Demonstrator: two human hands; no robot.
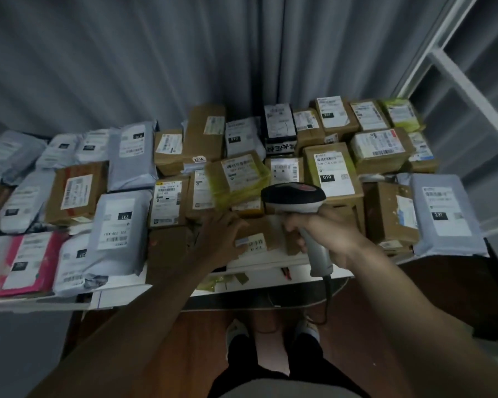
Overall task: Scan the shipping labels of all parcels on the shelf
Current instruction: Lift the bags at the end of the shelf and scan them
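So the right hand has its grip wrapped tight around the handle of a barcode scanner, grey and white with a dark top and a reddish patch on the head, cable hanging off the bottom of the handle. The scanner head sits around 12 o'clock from that hand, just above a flat brown cardboard parcel at the front edge of the shelf. The left hand lies flat on that parcel with fingers straight, grip apart, fingertips right beside its small white barcode label, which faces up.

The rest of the shelf is packed edge to edge: grey poly mailers off toward 9 and 10 o'clock, a pink one at the far left front, brown boxes with white labels toward 12 and 1 o'clock, and a yellow-green taped parcel just past the scanner. Barely any gap between parcels; several overlap or hang over the white front lip. A grey mailer fills the 2 o'clock corner. Open room is only on the near side, over the reddish wood floor. A grey curtain closes off the back.
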